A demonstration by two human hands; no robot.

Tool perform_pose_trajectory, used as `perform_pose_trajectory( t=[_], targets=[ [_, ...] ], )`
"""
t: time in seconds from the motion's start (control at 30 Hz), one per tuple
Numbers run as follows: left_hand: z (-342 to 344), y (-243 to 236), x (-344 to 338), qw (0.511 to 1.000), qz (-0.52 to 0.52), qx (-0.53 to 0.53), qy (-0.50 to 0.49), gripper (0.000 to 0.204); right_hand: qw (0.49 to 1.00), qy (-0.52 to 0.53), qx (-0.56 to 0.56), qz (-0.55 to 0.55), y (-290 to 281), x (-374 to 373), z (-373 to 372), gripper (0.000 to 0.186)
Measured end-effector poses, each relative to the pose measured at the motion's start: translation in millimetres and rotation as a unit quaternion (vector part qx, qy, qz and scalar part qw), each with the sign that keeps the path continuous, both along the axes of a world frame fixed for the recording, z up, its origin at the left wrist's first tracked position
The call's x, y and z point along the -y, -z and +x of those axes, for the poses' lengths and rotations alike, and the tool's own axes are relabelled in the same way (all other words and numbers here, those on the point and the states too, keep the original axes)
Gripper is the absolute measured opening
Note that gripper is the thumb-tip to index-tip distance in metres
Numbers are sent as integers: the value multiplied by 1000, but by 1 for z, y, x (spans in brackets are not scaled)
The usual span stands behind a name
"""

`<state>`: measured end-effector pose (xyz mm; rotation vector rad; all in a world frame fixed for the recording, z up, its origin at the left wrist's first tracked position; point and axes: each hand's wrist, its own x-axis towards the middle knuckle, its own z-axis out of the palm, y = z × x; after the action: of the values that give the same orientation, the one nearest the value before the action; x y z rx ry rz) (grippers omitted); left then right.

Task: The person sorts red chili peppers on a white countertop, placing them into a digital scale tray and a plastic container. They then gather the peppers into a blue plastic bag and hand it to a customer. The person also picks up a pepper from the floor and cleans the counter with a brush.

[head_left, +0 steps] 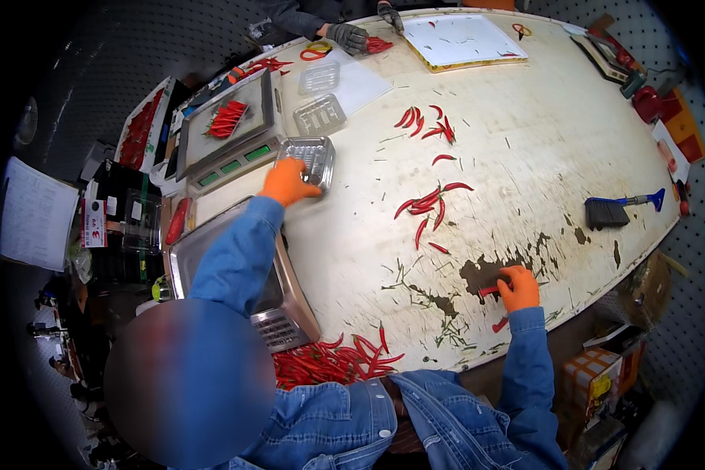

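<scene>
My left hand [288, 182], in an orange glove, grips a clear plastic tray [309, 157], apparently stacked, beside the upper scale [272, 117]. My right hand [517, 286], also orange-gloved, is closed on a red chilli [489, 291] over a dark worn patch near the table's right front. Another chilli [500, 323] lies just below it. Loose chillies [423, 202] lie in groups mid-table, with green stem bits [450, 333] scattered near my right hand. A large pile of chillies [313, 364] lies at the front edge, below the lower scale [290, 321].
A co-worker's grey-gloved hand [345, 37] handles chillies at the far edge, near scissors [315, 51] and a white board [462, 37]. A filled tray [227, 119] sits on the upper scale, empty trays [319, 115] beside it. A brush [607, 211] lies at right.
</scene>
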<state>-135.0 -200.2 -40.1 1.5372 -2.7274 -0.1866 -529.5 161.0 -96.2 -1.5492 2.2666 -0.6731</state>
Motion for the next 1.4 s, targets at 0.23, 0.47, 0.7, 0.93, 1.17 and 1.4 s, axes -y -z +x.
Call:
perform_pose_trajectory(
  t=[0.23,0.47,0.7,0.93,1.17,1.4],
  targets=[
    [-4,24,3,991,7,54,125,18,992,-118,27,-28,3,57,39,22],
    [-11,0,19,970,56,125,201,12,988,-145,42,-26,1,86,50,23],
    [11,-1,18,971,37,79,224,13,986,-162,40,-25,12,95,59,22],
    [13,-19,30,967,82,52,234,17,984,-171,51,-22,3,99,65,22],
    [18,-24,33,966,95,-10,242,15,985,-164,57,-6,3,89,67,22],
    [13,-42,25,964,-138,-190,124,10,986,-158,55,-3,-3,82,71,23]
  ],
)
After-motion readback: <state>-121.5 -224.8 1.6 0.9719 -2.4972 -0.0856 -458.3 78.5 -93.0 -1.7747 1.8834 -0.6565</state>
